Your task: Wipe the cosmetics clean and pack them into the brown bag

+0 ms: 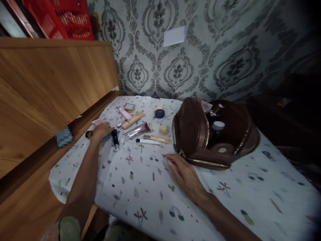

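Note:
At the left of the cloth, my left hand (100, 131) has its fingers curled over a blue item with a dark, brownish end (89, 134); the hand covers most of it. Just right of those fingers lies a black tube (115, 139). My right hand (184, 174) rests on the cloth with nothing in it, fingers extended, in front of the brown bag (192, 130). Between the hands lie a metallic tube (137, 130), a beige tube (133, 120), a pink tube (124, 113), a white pen (149, 142) and a wooden-coloured stick (159, 138).
The open bag holds a white-lidded jar (218, 126). A navy round container (159, 112), a small yellow pot (164, 129) and a gold square compact (129, 107) lie farther back. A wooden panel (57, 77) borders the left; patterned wallpaper (165, 63) stands behind.

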A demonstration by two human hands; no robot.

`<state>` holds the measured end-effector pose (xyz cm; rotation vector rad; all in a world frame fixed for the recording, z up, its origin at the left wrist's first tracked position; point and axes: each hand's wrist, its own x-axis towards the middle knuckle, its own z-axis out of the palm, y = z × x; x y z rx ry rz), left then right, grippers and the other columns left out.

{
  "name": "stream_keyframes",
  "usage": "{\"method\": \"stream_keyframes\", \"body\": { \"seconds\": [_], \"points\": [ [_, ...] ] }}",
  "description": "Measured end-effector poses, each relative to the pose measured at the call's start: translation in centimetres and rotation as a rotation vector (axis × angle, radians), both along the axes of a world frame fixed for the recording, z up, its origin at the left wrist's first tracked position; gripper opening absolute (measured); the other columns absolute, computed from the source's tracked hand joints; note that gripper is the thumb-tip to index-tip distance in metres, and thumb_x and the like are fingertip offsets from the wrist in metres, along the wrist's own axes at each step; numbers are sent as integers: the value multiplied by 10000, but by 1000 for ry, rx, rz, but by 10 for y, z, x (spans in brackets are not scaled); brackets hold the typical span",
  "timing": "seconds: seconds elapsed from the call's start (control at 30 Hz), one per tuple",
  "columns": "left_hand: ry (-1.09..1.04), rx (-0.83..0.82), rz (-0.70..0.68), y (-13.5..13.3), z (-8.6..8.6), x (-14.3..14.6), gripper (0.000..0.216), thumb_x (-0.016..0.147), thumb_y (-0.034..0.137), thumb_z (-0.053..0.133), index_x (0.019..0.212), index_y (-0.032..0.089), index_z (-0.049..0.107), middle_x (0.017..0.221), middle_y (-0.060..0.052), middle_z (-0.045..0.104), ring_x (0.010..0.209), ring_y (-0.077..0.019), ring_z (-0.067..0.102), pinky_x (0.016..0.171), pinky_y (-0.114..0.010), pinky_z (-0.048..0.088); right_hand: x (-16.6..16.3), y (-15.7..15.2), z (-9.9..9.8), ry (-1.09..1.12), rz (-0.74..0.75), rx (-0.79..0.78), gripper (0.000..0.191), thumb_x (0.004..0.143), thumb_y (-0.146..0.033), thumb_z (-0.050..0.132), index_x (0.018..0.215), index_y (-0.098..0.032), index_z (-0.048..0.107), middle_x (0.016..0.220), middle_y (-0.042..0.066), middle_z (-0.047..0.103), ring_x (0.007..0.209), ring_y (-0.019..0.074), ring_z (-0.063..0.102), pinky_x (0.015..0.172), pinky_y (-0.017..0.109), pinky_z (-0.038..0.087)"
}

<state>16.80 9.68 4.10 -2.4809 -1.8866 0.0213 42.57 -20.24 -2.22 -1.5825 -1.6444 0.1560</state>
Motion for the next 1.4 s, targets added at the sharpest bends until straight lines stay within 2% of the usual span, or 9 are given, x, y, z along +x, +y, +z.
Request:
{"method": "stream_keyframes", "body": {
  "seconds": [0.17,0.27,0.4,0.53,0.7,0.83,1.03,1.3,1.4],
  "points": [
    [7,40,53,-9,6,6,340,869,320,474,1101,144,650,1161,-195,676,1066,-346,633,773,-374,481,-1,-1,5,8,25,-20,239,998,-262,420,1063,-170,631,1008,105,712,943,206,688,876,374,569],
    [-54,112,14,-15,14,12,369,883,329,434,1137,152,635,1119,-170,690,1048,-326,634,772,-355,466,-2,-1,5,5,34,-13,222,992,-227,427,1065,-171,629,1011,102,709,944,201,680,876,372,566],
    [-312,101,-285,-32,21,37,369,870,418,434,1029,182,669,877,-53,710,836,-243,640,705,-293,441,-2,-1,3,-4,38,12,198,981,-205,442,1050,-175,626,988,92,700,933,203,669,857,369,566],
    [-405,25,-608,-70,19,74,314,865,424,474,940,198,677,859,-17,701,777,-209,630,698,-281,428,-1,-1,4,-15,36,-7,195,982,-202,436,1047,-176,618,990,94,688,923,203,658,854,370,561],
    [-395,71,-846,-124,2,108,227,935,331,455,910,205,643,951,-41,694,869,-215,652,747,-295,468,-1,-2,2,-4,11,-32,190,960,-179,466,1095,-172,600,1025,103,678,967,217,651,879,379,555],
    [-358,116,-994,-147,-16,119,206,949,234,427,919,184,625,936,-71,672,870,-231,660,740,-326,503,-2,-3,0,34,-33,-50,288,934,-161,511,1220,-178,541,1130,122,644,1066,233,628,945,409,539],
    [-645,8,-976,-152,-15,121,189,950,252,445,906,196,620,914,-49,687,865,-201,665,777,-314,512,-2,-5,6,87,-28,-122,425,888,-180,623,1289,-190,483,1223,125,578,1141,248,597,959,402,539],
    [-614,-354,-882,-147,-13,122,264,906,385,464,862,191,637,876,-40,699,862,-226,655,817,-333,484,0,-6,2,79,59,-138,618,833,-276,734,1371,-208,436,1308,125,541,1232,262,537,1050,427,471],
    [-615,-394,-864,-151,-17,124,260,897,388,465,867,193,634,870,-39,704,852,-229,651,802,-319,466,0,-5,-1,89,80,-112,678,809,-275,760,1393,-231,418,1331,110,533,1249,251,526,1070,415,453]
  ]
}}
